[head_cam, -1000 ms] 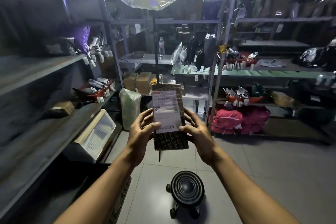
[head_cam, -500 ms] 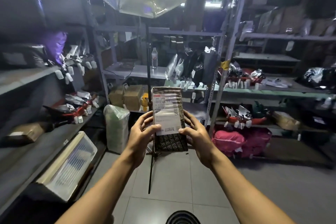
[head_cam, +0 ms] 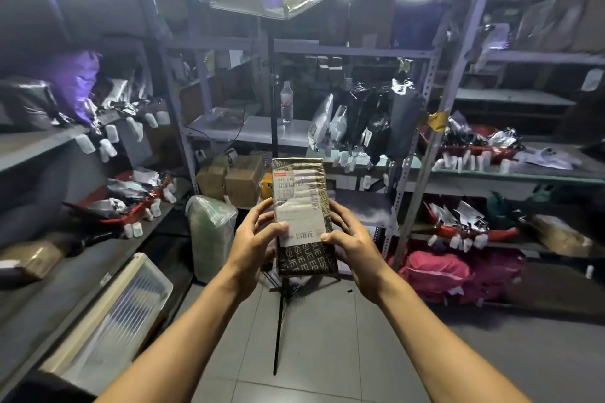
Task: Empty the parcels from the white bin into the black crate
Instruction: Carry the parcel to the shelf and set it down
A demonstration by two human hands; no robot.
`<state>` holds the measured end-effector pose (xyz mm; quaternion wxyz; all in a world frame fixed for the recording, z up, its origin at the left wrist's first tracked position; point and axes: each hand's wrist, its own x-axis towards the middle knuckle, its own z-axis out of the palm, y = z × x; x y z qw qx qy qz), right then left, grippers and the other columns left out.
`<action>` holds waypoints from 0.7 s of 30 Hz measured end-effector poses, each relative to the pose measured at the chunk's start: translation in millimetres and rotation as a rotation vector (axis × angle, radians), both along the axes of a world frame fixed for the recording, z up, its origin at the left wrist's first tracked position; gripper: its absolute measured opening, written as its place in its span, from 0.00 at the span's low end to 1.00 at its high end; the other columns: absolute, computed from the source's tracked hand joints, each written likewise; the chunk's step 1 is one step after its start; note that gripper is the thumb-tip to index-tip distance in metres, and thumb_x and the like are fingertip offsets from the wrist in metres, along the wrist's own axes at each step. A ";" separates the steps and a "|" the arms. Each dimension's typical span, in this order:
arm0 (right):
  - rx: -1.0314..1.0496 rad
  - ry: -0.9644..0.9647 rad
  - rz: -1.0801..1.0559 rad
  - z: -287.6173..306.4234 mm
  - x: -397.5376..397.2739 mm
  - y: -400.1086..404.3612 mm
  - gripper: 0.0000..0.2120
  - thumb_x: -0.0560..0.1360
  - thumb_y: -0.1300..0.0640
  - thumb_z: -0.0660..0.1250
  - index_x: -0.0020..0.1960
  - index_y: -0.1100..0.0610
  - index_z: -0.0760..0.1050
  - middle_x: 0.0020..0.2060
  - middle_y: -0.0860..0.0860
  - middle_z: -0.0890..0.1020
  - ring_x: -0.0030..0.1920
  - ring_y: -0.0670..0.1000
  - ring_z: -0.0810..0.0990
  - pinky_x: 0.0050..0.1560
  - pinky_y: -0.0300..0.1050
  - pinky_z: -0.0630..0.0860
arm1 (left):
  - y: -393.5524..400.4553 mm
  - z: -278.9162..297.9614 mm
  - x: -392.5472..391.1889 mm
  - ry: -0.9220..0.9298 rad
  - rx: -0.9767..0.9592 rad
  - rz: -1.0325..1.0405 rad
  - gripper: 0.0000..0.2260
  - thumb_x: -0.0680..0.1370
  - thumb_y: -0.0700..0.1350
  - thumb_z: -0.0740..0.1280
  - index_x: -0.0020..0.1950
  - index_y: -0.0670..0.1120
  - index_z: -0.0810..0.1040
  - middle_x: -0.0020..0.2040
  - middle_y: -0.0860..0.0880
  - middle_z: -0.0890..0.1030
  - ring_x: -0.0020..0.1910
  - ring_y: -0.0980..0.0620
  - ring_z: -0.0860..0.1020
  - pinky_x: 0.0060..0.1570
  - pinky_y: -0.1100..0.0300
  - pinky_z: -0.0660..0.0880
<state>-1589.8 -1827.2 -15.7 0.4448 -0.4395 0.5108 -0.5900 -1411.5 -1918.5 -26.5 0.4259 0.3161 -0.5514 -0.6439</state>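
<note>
The left hand (head_cam: 252, 235) and right hand (head_cam: 352, 239) grip a labelled parcel (head_cam: 302, 216) upright between them, thumbs on its label. Best keep both sides pinched firmly while carrying; no black crate shows.

Your two forearms were bare from elbow to wrist, with no sleeve showing. Your left hand (head_cam: 253, 240) and right hand (head_cam: 352, 244) wore no gloves, rings or watch.
</note>
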 end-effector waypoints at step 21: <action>-0.003 0.004 0.409 2.9 -158.7 -211.8 0.29 0.76 0.69 0.65 0.71 0.44 0.71 0.63 0.43 0.81 0.59 0.43 0.82 0.49 0.40 0.81 | -132.5 11.2 -137.4 0.002 0.042 0.426 0.39 0.61 0.52 0.77 0.72 0.51 0.72 0.62 0.47 0.82 0.59 0.48 0.83 0.51 0.50 0.81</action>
